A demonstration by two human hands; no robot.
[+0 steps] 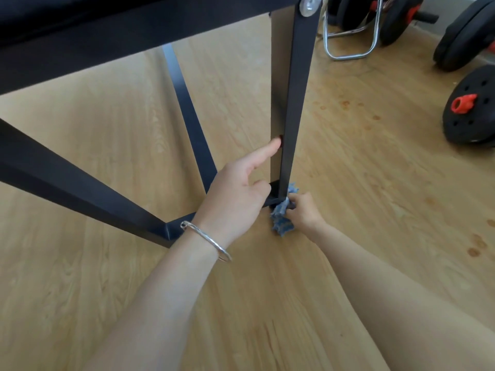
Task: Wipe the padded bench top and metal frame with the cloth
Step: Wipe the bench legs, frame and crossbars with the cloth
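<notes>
Your right hand pinches the cloth low on the leg; your left hand, at ten o'clock, rests one straight forefinger. Tugging could snag it.

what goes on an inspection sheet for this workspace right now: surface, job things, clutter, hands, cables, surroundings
surface: wooden floor, brown stains on its right side
job's things: black frame leg upright; blue cloth bunched at its foot; bench top shows only as a dark edge at top left
clutter: weight plates and a chrome stand on the floor at right
hands: left hand touches the leg with a straight forefinger, bracelet on its wrist; right hand grips the cloth against the leg's foot
cables: nothing seen
surroundings: nothing seen beyond the floor
</notes>
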